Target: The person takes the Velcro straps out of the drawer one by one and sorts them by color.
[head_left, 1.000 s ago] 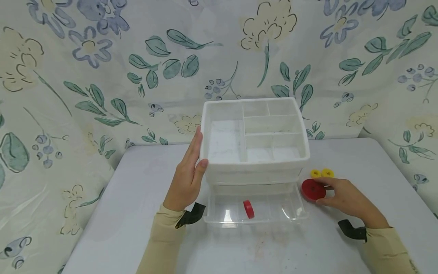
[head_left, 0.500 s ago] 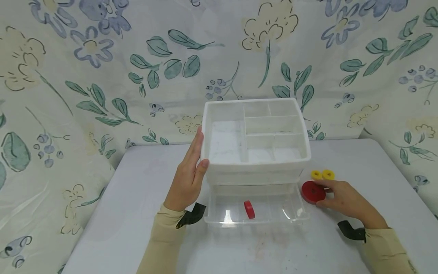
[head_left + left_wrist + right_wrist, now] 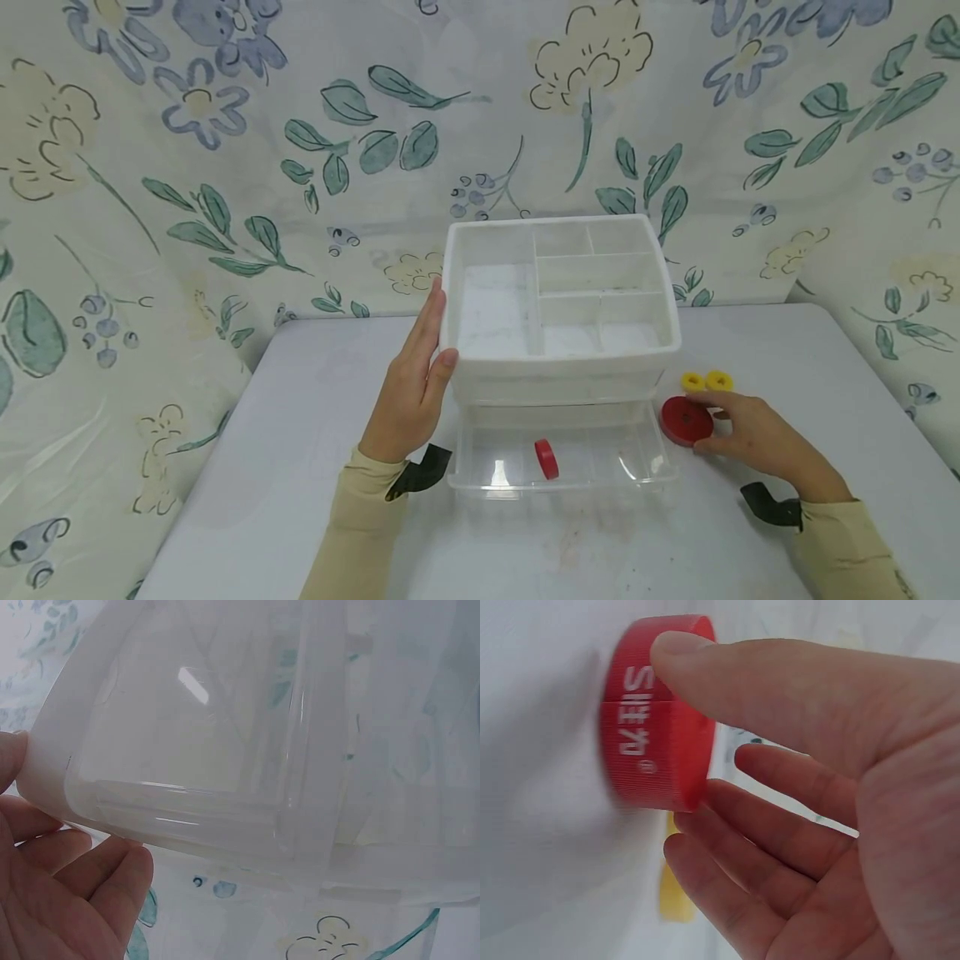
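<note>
A white organizer box (image 3: 491, 379) with divided top compartments stands mid-table, its clear drawer (image 3: 607, 446) pulled out in front. My left hand (image 3: 405, 387) rests against the box's left side, fingers straight and thumb at the front corner; the left wrist view shows the fingertips touching its edge. To the right of the drawer, my right hand (image 3: 757, 433) pinches a round red lid (image 3: 686, 421) between thumb and fingers. The right wrist view shows that lid's ridged rim (image 3: 641, 720) with white lettering. A smaller red cap (image 3: 547, 459) stands on edge inside the drawer.
Two yellow round pieces with centre holes, a left one (image 3: 692, 382) and a right one (image 3: 719, 381), lie just behind the red lid. A white table (image 3: 300, 500) supports everything. Flower-patterned cloth (image 3: 337, 208) hangs at the back and sides.
</note>
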Demonstrator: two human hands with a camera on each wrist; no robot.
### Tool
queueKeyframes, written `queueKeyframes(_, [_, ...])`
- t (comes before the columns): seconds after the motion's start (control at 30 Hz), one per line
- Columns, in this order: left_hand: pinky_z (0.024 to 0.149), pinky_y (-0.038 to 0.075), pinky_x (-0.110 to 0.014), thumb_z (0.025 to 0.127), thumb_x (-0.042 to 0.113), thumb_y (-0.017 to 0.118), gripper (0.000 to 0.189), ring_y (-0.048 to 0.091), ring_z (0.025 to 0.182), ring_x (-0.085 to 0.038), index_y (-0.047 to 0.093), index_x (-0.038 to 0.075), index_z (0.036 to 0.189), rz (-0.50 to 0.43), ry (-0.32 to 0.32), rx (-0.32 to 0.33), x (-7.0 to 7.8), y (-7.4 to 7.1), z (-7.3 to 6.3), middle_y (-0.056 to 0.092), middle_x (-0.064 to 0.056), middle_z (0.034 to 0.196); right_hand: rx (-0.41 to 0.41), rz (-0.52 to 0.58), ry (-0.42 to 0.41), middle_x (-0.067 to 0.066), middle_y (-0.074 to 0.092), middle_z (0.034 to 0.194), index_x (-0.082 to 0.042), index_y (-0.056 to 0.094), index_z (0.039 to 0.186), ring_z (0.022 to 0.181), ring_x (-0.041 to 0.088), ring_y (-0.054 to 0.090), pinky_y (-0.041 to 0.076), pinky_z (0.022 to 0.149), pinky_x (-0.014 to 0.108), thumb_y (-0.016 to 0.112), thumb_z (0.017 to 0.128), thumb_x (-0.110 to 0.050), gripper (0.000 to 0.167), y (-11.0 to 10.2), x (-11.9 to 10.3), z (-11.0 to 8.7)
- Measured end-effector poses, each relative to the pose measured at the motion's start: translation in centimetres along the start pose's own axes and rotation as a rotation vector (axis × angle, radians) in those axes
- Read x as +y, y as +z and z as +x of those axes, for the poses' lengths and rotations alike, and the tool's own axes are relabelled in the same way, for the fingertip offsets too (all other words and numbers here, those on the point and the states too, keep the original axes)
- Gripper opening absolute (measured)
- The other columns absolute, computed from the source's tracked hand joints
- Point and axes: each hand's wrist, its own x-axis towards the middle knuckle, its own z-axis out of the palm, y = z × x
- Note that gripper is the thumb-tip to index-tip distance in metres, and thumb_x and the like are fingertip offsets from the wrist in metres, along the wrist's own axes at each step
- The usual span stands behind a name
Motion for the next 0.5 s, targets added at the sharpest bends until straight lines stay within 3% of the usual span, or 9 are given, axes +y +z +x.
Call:
queueKeyframes(0.2, [0.122, 0.02, -0.036, 0.109, 0.043, 0.035, 0.066, 0.017, 0.153, -0.023, 0.016, 0.008, 0.161, -0.003, -0.002, 0.001, -0.1, 0.1, -0.1, 0.015, -0.008, 0.168, 0.079, -0.034, -0.037, 0.028, 0.058, 0.135, 0.003, 0.058, 0.135, 0.111, 0.047, 0.06, 0.058, 0.085, 0.053, 0.086, 0.08, -0.02, 0.065, -0.6, -1.1, -0.7])
queueKeyframes(0.5, [0.122, 0.019, -0.035, 0.109, 0.042, 0.036, 0.066, 0.017, 0.153, -0.024, 0.016, 0.007, 0.161, 0.002, 0.003, 0.003, -0.2, 0.1, 0.0, 0.013, -0.004, 0.168, 0.19, -0.092, -0.109, 0.027, 0.056, 0.137, -0.001, 0.056, 0.137, 0.109, 0.048, 0.062, 0.058, 0.082, 0.056, 0.084, 0.082, -0.015, 0.064, -1.9, -2.9, -2.2])
